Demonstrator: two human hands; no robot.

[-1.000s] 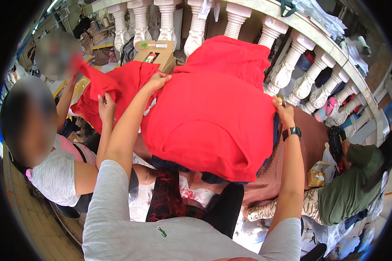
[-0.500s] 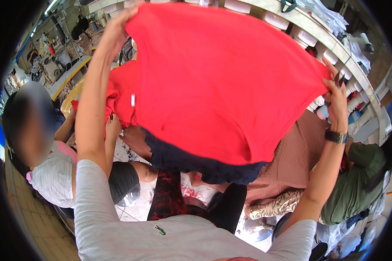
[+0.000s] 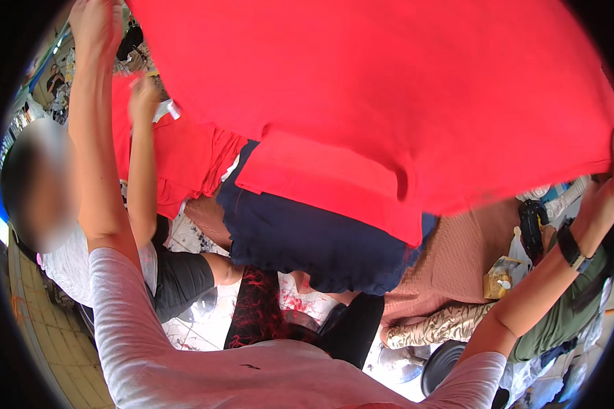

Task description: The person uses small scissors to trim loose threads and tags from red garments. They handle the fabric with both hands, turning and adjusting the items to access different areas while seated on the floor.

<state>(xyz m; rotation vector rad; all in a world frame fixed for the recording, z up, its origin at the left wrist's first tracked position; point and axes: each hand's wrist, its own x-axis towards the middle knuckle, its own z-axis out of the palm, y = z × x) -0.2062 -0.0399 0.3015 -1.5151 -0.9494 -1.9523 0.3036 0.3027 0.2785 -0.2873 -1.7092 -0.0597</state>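
A wide red garment (image 3: 389, 88) is spread in the air between my raised hands and fills the upper part of the view. My left hand (image 3: 97, 27), closed at the upper left, grips its edge; the fingertips are partly out of sight. At the far right my right hand (image 3: 602, 198) pinches the opposite edge, its fingers partly hidden by the cloth. Beneath hangs a folded red section (image 3: 320, 174), lying over a navy cloth (image 3: 314, 238) in front of me. The navy cloth rests on a brown textured cover (image 3: 450, 266).
At left, a co-worker's hand (image 3: 143, 99) is by a heap of red fabric (image 3: 191, 157). Another person in a green top (image 3: 559, 320) sits at right. A small yellowish box (image 3: 503, 276) stands near the cover's right edge. A round dark stool seat (image 3: 447, 368) is below it.
My hands have spread farther apart, bringing the red garment closer and stretching it wider. More navy cloth shows beneath. The co-worker's hand at left has risen.
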